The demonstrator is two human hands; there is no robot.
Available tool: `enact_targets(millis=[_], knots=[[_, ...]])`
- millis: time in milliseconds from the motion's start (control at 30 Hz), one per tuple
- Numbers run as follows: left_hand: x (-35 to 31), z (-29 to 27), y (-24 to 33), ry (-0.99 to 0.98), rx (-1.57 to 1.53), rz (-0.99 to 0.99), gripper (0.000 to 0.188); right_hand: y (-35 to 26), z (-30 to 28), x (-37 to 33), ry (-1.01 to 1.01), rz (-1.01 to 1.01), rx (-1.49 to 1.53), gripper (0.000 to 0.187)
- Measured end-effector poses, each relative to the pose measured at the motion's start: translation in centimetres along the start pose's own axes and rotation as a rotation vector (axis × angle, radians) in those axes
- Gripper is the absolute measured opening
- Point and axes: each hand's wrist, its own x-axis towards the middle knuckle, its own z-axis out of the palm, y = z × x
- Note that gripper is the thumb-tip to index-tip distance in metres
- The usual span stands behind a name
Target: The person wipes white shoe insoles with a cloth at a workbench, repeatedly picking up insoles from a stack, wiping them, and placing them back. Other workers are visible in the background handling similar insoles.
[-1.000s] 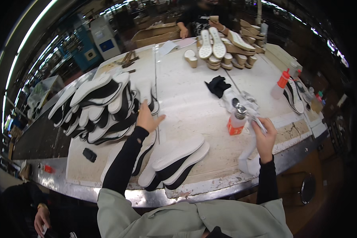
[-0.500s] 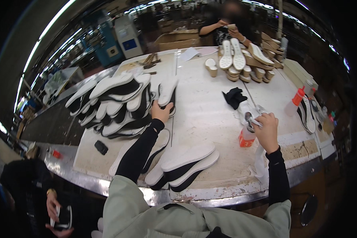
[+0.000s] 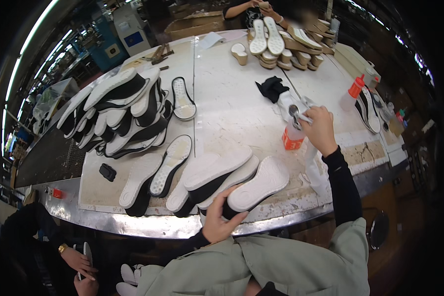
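Observation:
My left hand is closed round the heel end of a white and black shoe sole, near the table's front edge. Beside it, more soles of the same kind lie stacked and overlapping. To the right, my right hand is closed over a small greyish-white thing at the mouth of a bottle with an orange-red label. What these fingers pinch is partly hidden, and I cannot tell its kind. White crumpled cloth lies just behind the bottle.
A big pile of soles fills the left, with single soles nearby. Black cloth lies farther back. Wedge-heeled soles are heaped before a co-worker. A red-topped bottle stands right; another person's hands show lower left.
My left hand has moved from the pile's right side to the front edge, bringing a sole with it. My right hand remains at the bottle. The view has shifted slightly.

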Motion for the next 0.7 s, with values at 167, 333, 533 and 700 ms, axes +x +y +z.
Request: enact_targets(millis=[167,333,533,700], knots=[[-0.7,3.3,-5.9,-0.013,0.172,0.073,0.067,-3.0,-5.8,-1.8,0.032,0.047,0.294,0.010],[0.9,2.9,-5.3,-0.098,0.326,0.054,0.077,-7.5,-3.9,-9.8,-0.342,0.023,0.732,0.014],[0.9,3.0,-6.4,-0.125,0.364,0.041,0.079,-12.0,0.9,-14.8,-0.356,-0.108,0.668,0.027],[1.2,2.9,-5.5,-0.092,0.380,0.059,0.075,-10.0,0.3,-16.0,-0.322,-0.231,0.501,0.029]])
